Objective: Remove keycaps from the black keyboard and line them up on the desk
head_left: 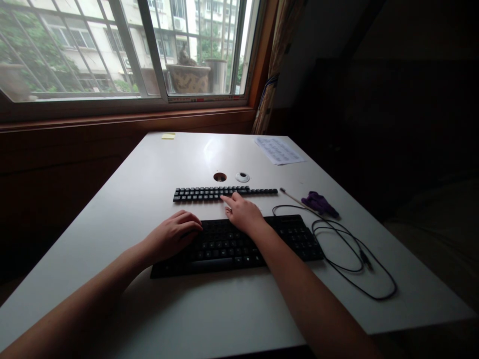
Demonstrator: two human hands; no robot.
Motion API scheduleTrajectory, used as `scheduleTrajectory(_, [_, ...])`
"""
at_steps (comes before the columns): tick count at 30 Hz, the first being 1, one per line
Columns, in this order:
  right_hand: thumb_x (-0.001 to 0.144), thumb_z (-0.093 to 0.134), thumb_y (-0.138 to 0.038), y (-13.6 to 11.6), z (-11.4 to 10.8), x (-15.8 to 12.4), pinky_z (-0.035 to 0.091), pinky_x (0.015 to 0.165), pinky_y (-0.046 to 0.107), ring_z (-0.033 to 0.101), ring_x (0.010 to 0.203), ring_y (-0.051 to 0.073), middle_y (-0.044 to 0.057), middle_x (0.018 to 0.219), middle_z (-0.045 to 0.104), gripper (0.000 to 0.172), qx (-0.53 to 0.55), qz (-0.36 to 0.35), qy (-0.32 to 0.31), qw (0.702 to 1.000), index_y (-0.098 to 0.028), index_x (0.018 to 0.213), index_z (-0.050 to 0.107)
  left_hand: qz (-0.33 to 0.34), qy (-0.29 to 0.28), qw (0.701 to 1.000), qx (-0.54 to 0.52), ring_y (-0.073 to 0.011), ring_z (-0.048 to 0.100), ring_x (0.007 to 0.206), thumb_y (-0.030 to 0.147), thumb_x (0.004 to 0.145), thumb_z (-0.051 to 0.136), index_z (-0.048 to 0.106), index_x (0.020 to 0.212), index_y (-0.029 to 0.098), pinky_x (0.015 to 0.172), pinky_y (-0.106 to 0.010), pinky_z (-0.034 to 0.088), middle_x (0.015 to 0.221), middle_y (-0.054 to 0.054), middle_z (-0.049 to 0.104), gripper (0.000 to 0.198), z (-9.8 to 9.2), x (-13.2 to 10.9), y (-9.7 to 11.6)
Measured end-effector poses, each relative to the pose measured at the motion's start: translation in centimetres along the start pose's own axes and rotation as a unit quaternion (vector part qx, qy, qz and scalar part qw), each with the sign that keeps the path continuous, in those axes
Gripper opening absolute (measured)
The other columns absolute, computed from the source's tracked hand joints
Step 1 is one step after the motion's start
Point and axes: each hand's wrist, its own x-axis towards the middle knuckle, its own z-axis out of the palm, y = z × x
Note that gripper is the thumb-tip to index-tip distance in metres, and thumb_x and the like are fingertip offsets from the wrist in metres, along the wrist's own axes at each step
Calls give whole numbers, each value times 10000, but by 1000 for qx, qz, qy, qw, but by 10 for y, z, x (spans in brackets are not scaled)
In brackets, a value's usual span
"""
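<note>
Small black plastic keycaps point(211, 192) stand in rows at the right hand's point(244, 213) outstretched index finger; whether it pinches one, I cannot tell. They look light, stiff and slick, best held by opposite sides. Nearer, the left hand point(176, 231) rests, fingers loosely curled, on the black plastic keyboard point(219, 246); the white table point(123, 199) carries everything.

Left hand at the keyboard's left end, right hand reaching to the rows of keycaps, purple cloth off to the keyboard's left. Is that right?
Not the cloth: the purple cloth lies off to the keyboard's right, as the head view shows. The rest stands.
</note>
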Motion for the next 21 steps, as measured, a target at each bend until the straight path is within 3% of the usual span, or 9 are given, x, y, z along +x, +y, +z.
scheduleTrajectory(21, [943,444,-381,0,4,4,494,773,363,652,917,245,86,1289,520,544,12,9,-7,1000,-358,1484,383,10,9,1000,2,-209,579,990,141,952,523,659,1076,214,881,-364,502,1083,-79,649,198,-1,1,0])
